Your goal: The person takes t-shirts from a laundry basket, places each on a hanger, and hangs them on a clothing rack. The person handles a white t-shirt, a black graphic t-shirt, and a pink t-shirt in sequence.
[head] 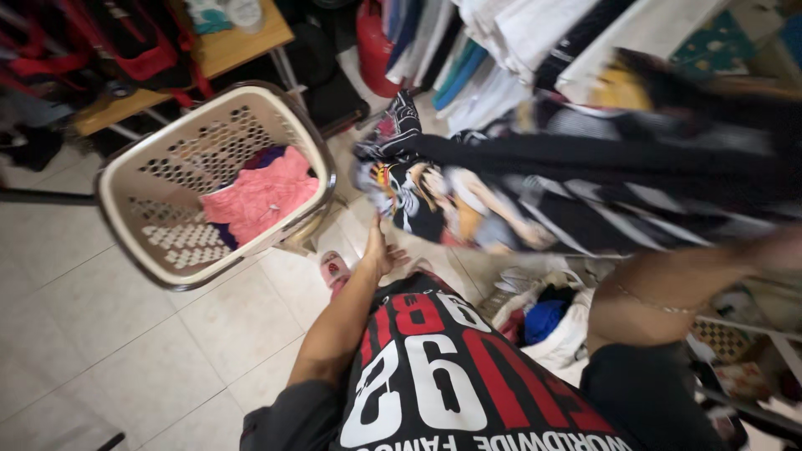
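Note:
A black garment (pixel 518 179) with a cartoon print and white stripes hangs stretched and blurred across the middle and right of the view. My left hand (pixel 380 250) reaches forward under its lower left edge, fingers straight and apart, fingertips at the cloth. My right forearm, with a thin bracelet, rises toward the right edge. There my right hand (pixel 777 249) is a blur just beneath the garment, and its grip cannot be made out. I wear a black shirt (pixel 443 376) with big red and white print.
A beige perforated laundry basket (pixel 125 219) holding pink cloth (pixel 263 196) stands tilted on the tiled floor at the left. Behind it is a wooden table (pixel 225 46) with red and black bags. Hanging clothes (pixel 501 42) fill the top. A clothes pile (pixel 547 321) and a pink slipper (pixel 334 269) lie near my feet.

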